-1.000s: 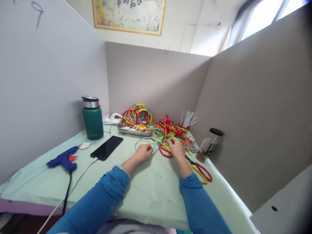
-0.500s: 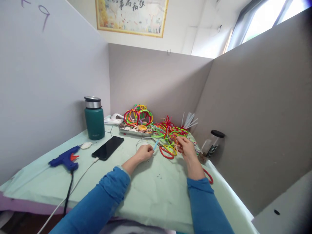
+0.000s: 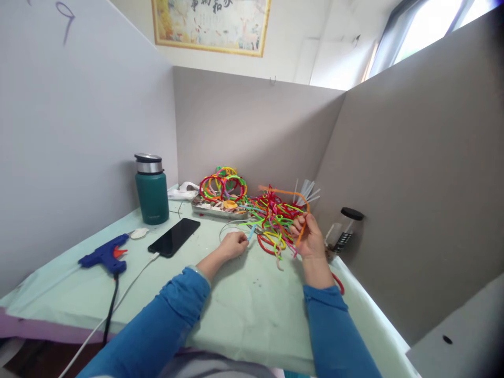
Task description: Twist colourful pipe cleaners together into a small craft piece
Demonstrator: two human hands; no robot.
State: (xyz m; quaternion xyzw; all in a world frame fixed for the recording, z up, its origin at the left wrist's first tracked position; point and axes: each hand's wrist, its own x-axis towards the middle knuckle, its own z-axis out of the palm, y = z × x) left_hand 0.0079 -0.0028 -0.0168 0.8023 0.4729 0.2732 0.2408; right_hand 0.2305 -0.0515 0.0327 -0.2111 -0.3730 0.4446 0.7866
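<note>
Pinches a long, fuzzy orange stem (image 3: 302, 195) in the closed right hand (image 3: 310, 237), long axis upward from the palm, then bent left and away above a tangled pile of red, green and pink fuzzy stems (image 3: 275, 209), nearer to that hand than to the left. Grips a short, narrow light-blue strip (image 3: 252, 232) in the closed left hand (image 3: 234, 245), slanted forward, well apart from the orange stem. Right of the right hand, a clear jar (image 3: 335, 237) with unreadable black label (image 3: 344, 242). Far beyond both hands, a gold-edged wall poster (image 3: 208, 34) with cut-off Chinese characters (image 3: 217, 6), 和 legible; leftward, a handwritten purple "9" (image 3: 70, 25).
</note>
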